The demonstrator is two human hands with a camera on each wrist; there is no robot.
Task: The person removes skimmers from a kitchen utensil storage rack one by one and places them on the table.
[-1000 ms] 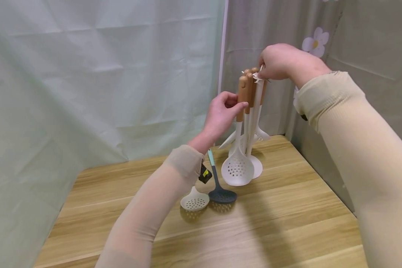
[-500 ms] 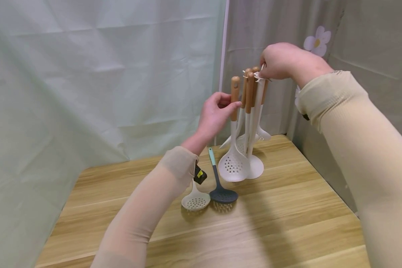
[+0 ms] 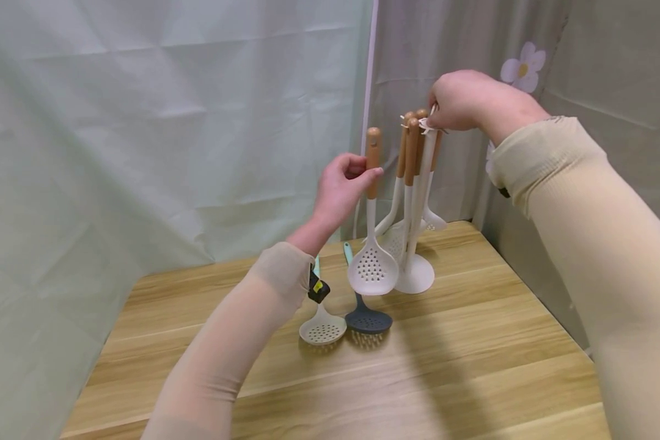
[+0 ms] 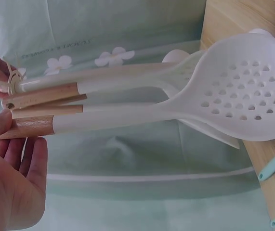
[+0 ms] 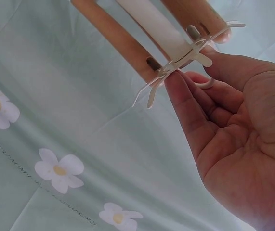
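Wooden table (image 3: 473,379), foreground bare along the near edge. On it, near the left forearm: one cream perforated skimmer (image 3: 322,330) and one dark slotted ladle (image 3: 367,319), lying side by side, their pale teal handles running back under the sleeve. Just behind these: white slotted spoon (image 3: 368,269) with a wooden grip, held upright clear of the table, its bowl hanging in front of the stand's round base. Left hand (image 3: 338,189) grasps the wooden grip near its top, thumb and curled fingers pinching it; the left wrist view shows the grip lying between thumb and fingers (image 4: 29,159), with the spoon's perforated bowl (image 4: 245,94) extended away from the palm. The spoon stands just beside, and apart from, the hanging cluster. Utensil stand (image 3: 415,278): white, central post, hooked crown at the top, bearing several wooden-handled white utensils (image 3: 409,159) hung by their ends. Right hand (image 3: 467,101) grips the crown of the stand; the right wrist view shows fingertips (image 5: 180,96) curled about the white hook ring. Backdrop: pale green cloth (image 3: 170,122), with a flower-printed curtain (image 3: 522,61) at the right.
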